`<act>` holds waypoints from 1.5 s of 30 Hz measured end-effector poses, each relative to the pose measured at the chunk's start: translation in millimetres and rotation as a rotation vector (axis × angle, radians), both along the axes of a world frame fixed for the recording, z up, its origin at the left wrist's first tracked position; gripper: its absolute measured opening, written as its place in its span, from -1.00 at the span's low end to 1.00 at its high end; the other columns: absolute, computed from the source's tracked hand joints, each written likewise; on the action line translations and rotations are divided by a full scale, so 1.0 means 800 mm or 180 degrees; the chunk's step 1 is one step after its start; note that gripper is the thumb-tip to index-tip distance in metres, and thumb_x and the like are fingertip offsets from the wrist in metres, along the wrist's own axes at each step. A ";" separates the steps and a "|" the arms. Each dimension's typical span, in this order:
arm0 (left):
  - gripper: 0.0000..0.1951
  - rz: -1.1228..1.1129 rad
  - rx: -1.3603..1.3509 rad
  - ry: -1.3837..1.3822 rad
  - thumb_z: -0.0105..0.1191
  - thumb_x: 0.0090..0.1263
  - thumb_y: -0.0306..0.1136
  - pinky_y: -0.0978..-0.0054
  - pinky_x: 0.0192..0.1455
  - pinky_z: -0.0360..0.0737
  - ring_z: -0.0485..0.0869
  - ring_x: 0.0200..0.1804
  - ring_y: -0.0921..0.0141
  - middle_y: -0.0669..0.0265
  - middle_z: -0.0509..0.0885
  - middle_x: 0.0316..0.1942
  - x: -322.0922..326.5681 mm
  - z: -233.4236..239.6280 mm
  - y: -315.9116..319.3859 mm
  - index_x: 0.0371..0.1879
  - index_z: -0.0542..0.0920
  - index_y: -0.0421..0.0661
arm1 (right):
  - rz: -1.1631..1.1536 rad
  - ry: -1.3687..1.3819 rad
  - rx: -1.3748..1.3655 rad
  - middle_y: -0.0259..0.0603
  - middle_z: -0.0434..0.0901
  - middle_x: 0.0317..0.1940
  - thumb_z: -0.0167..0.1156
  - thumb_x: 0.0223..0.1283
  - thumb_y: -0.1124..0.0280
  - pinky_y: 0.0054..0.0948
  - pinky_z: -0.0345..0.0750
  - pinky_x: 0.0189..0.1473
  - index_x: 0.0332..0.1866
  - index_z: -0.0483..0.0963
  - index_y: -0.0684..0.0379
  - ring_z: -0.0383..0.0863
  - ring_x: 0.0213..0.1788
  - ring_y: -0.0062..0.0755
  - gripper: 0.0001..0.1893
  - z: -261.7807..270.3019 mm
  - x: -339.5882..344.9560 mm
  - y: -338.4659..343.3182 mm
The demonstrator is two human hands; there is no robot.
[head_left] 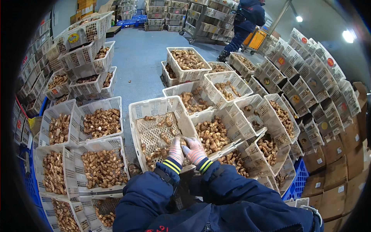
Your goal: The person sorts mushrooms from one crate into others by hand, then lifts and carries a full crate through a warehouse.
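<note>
Both hands, in striped knit gloves, are close together over the near right edge of a white plastic crate (153,127) partly filled with brown mushrooms (165,136). My left hand (176,150) has its fingers pointing into the crate. Beside it is my right hand (193,149), its thumb towards the left hand. A small pale brown mushroom (183,142) shows between them; which hand grips it I cannot tell. Just right of my right hand, a second crate holds a heap of mushrooms (213,134).
Crates of mushrooms (101,162) stand on the left, with tall crate stacks (87,58) behind. More crates (227,90) and stacks, plus cardboard boxes (336,177), stand on the right. A person in dark blue clothes (246,24) is near a wheeled rack (200,26) at the back.
</note>
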State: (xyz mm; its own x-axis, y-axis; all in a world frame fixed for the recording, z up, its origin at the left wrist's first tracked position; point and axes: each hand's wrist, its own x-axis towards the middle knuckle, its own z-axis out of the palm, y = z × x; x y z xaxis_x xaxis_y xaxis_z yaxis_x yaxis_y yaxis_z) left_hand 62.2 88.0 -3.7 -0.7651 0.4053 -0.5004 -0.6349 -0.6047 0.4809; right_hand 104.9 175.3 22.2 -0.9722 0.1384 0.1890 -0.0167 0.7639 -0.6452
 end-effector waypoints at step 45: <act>-0.57 -0.0576 -0.0882 0.1583 -0.05 0.25 -0.60 0.36 -0.03 0.59 0.56 -0.05 0.42 0.24 0.54 -0.08 -0.025 0.033 -0.018 0.14 0.32 -0.18 | 0.0831 -0.0565 -0.4417 -0.22 0.49 -0.03 0.05 0.19 0.26 -0.56 0.32 0.12 0.13 0.36 0.34 0.43 0.00 -0.54 -0.54 0.022 -0.052 0.046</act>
